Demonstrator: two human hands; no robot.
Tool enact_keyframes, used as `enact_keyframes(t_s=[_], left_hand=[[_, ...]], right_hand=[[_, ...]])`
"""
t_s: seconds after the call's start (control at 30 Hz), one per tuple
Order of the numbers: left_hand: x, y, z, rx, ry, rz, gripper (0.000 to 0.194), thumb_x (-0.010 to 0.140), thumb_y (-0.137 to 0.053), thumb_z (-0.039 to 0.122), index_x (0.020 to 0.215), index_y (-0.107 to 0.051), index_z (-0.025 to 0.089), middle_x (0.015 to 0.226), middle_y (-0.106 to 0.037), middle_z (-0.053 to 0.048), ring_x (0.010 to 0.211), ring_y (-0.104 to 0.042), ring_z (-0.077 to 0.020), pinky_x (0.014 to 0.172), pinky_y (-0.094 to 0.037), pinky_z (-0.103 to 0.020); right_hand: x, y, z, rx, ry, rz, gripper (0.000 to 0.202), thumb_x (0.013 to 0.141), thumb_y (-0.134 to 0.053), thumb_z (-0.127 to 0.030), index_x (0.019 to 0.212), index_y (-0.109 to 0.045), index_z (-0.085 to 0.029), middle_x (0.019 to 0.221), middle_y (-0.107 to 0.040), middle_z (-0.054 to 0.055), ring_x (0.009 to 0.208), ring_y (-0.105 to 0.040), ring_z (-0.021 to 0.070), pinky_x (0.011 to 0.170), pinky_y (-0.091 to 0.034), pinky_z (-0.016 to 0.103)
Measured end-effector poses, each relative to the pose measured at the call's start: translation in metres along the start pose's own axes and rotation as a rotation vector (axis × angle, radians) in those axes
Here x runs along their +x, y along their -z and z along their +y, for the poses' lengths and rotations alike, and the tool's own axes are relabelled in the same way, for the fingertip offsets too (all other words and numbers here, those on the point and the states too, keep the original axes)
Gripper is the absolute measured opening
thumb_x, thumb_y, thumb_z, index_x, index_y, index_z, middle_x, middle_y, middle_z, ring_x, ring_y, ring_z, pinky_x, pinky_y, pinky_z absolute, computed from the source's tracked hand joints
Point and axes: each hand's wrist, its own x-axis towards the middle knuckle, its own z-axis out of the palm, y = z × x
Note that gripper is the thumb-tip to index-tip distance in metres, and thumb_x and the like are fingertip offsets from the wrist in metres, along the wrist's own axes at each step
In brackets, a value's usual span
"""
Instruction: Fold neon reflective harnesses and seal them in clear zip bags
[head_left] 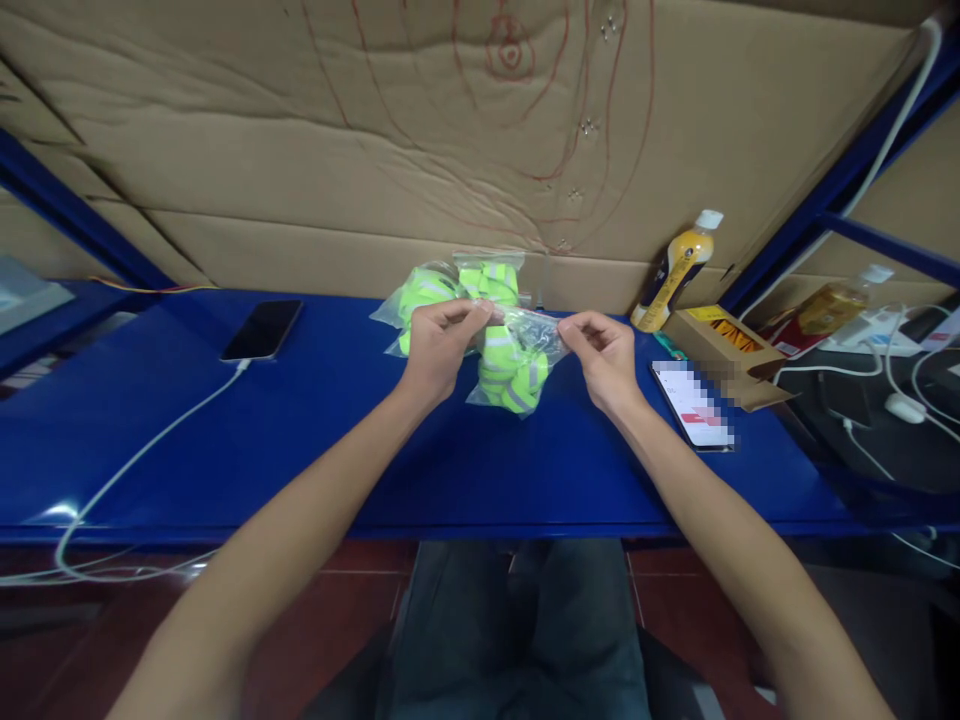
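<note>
A clear plastic bag (517,370) with neon-yellow and grey striped rolls inside hangs between my two hands over the blue table. My left hand (444,345) pinches the bag's top edge at its left corner. At the right corner, my right hand (602,355) grips the same edge between thumb and fingers. Behind the held bag, more clear bags of neon-yellow rolls (427,288) lie at the back of the table, partly hidden by my left hand.
The blue table (300,450) meets a cardboard wall (300,180). A phone (262,330) with a white cable lies left. On the right are a lit phone (691,405), a yellow bottle (675,270) and an open cardboard box (724,345).
</note>
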Motion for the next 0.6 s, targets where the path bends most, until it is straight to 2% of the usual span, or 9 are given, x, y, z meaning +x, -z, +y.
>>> enact_keyframes(t_s=[0.07,0.13,0.3,0.43,0.6], left_hand=[[0.001,0.001,-0.001,-0.019,0.018,-0.07,0.032,0.08,-0.094,0.052,0.083,-0.089,0.02,0.085,-0.083,-0.007,0.075,-0.072,-0.0183,0.071,-0.057,-0.03],[0.001,0.002,-0.001,-0.01,-0.022,-0.105,0.025,0.083,-0.093,0.046,0.084,-0.089,0.021,0.087,-0.084,-0.007,0.079,-0.073,-0.019,0.076,-0.057,-0.031],[-0.005,-0.003,0.002,0.086,-0.174,-0.053,0.026,0.086,-0.091,0.047,0.079,-0.088,0.023,0.08,-0.082,-0.005,0.074,-0.071,-0.0191,0.073,-0.055,-0.031],[-0.01,-0.008,0.008,0.097,-0.127,-0.08,0.025,0.081,-0.095,0.046,0.082,-0.089,0.022,0.078,-0.08,-0.005,0.068,-0.067,-0.0171,0.065,-0.051,-0.029],[-0.015,-0.011,0.013,0.14,-0.179,-0.119,0.023,0.079,-0.097,0.044,0.081,-0.089,0.023,0.077,-0.08,-0.004,0.067,-0.066,-0.0174,0.065,-0.053,-0.03]], right_hand=[[0.005,-0.003,-0.002,-0.007,0.022,-0.008,0.055,0.07,-0.095,-0.072,0.072,-0.074,-0.022,0.069,-0.068,-0.001,0.064,-0.056,0.0128,0.063,-0.046,0.028],[0.008,-0.006,-0.004,0.023,0.018,-0.042,0.052,0.07,-0.096,-0.07,0.072,-0.074,-0.022,0.071,-0.069,0.0,0.066,-0.057,0.0132,0.065,-0.046,0.028],[0.005,-0.011,-0.002,0.04,-0.051,-0.099,0.047,0.069,-0.097,-0.068,0.08,-0.082,-0.025,0.086,-0.078,0.003,0.077,-0.065,0.018,0.076,-0.052,0.033],[0.0,-0.012,-0.004,0.01,-0.014,-0.059,0.045,0.07,-0.097,-0.067,0.076,-0.081,-0.025,0.08,-0.076,0.002,0.073,-0.062,0.0176,0.073,-0.05,0.033],[-0.004,-0.011,-0.014,0.02,-0.031,-0.155,0.044,0.073,-0.096,-0.063,0.076,-0.08,-0.023,0.075,-0.072,0.001,0.068,-0.056,0.0149,0.066,-0.043,0.03]])
